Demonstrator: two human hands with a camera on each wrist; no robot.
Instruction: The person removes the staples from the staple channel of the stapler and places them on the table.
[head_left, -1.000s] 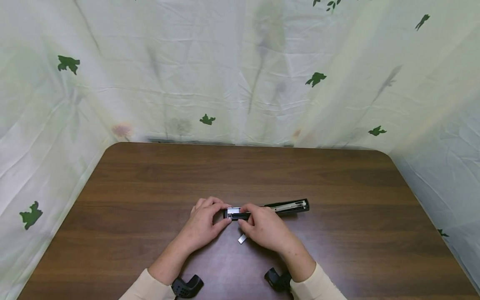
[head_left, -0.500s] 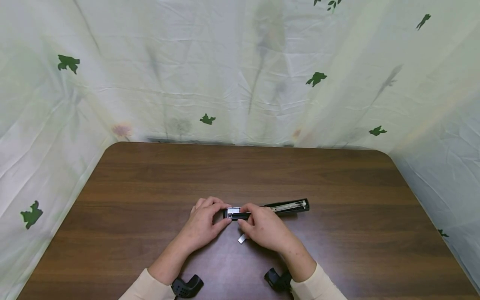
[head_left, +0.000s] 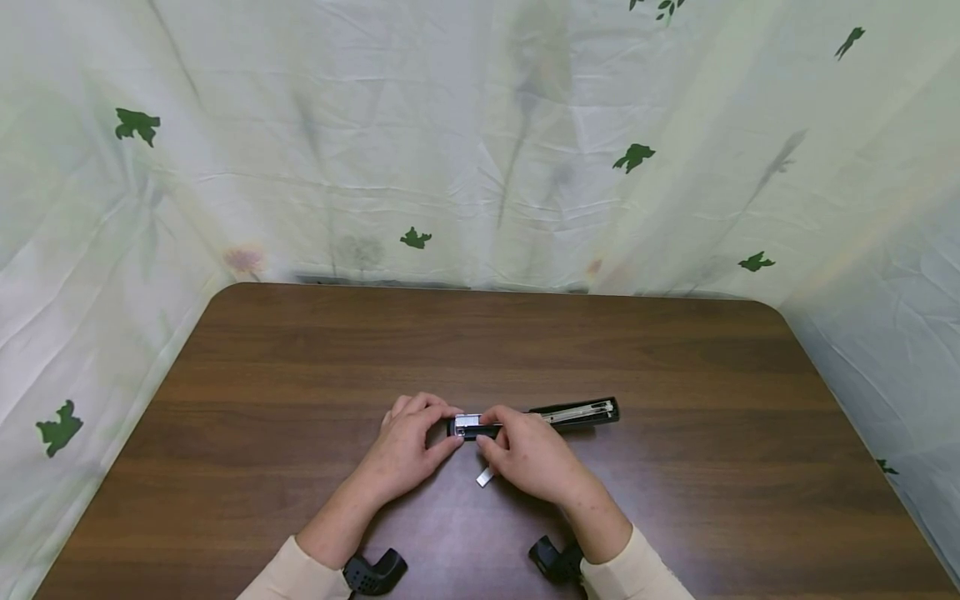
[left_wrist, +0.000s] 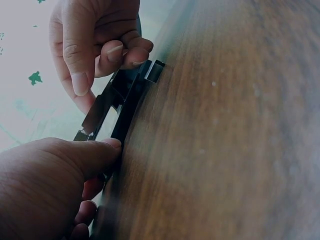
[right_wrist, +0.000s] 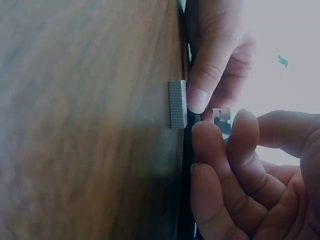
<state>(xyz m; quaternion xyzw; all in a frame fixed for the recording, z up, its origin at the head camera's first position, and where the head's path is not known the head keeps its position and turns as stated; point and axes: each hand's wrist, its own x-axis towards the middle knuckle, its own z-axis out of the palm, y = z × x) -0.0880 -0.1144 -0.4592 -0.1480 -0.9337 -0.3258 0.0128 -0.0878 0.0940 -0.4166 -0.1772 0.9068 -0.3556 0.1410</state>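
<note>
A black stapler lies opened out along the table, its long metal channel showing at the right end. My left hand pinches the stapler's left end between thumb and fingers. In the left wrist view that thumb presses the near side of the black stapler. My right hand holds the stapler near its middle, index finger on top and thumb at the near side; its palm hides the middle stretch. Beside the stapler, partly under the right hand in the head view, lies a strip of staples.
The brown wooden table spreads out around both hands. A pale curtain with green leaf shapes hangs behind its far edge and at the sides. Black devices sit at both wrists.
</note>
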